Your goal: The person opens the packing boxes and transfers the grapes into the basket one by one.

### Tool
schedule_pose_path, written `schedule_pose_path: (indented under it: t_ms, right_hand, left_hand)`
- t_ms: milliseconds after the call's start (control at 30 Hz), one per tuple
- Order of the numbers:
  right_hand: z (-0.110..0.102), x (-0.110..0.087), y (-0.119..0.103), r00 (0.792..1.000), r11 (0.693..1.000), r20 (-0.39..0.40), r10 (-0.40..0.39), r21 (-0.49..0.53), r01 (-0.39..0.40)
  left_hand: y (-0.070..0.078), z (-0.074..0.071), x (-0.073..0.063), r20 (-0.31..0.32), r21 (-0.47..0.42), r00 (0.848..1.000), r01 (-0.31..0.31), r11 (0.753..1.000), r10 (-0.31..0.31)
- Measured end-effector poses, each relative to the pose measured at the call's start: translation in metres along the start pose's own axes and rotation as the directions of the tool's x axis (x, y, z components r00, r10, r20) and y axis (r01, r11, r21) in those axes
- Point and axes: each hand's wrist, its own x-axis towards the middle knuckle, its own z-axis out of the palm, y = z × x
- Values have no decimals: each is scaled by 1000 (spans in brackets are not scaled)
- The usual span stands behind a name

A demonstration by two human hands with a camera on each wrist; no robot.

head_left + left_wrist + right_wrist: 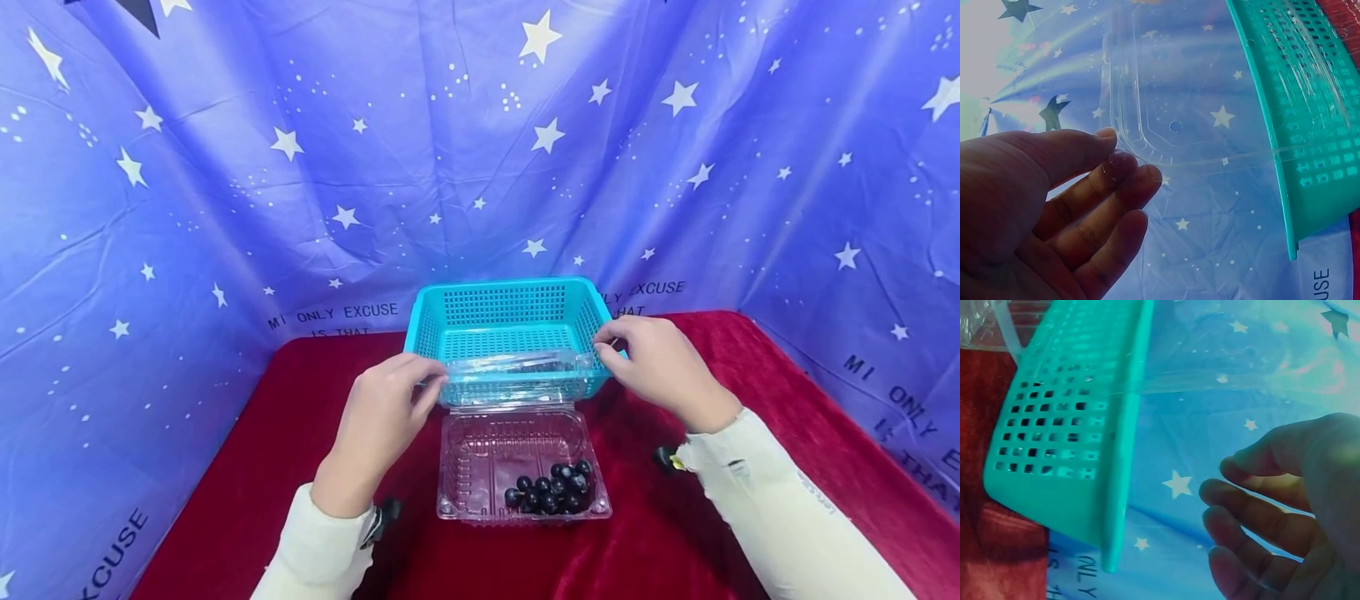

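Observation:
A clear plastic clamshell container (480,471) lies on the cloth with its hinged lid (517,364) raised at the far side. A bunch of dark grapes (551,490) rests in the right front part of its base. My left hand (386,417) pinches the lid's left corner between thumb and fingers; in the left wrist view the corner (1129,150) shows at the fingertips. Beside the lid's right corner is my right hand (656,362). Its fingers are loosely bent, and the right wrist view shows nothing between thumb (1254,456) and fingers.
Directly behind the container stands a turquoise perforated basket (517,287), overlapped by the raised lid in the head view. Dark red velvet cloth (292,450) covers the table. A blue star-printed curtain (420,183) hangs close at the back and sides.

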Motion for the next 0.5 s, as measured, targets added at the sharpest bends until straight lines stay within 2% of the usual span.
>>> schedule_pose_path:
  t_ms: [200, 500]
  right_hand:
    - [-16, -13, -8, 998, 999, -42, -41, -13, 41]
    - [-32, -31, -27, 999, 999, -48, -23, 22, 24]
  left_hand:
    - [-1, -1, 2, 4, 4, 1000, -9, 1000, 9]
    - [-2, 0, 1, -12, -9, 1000, -11, 1000, 11]
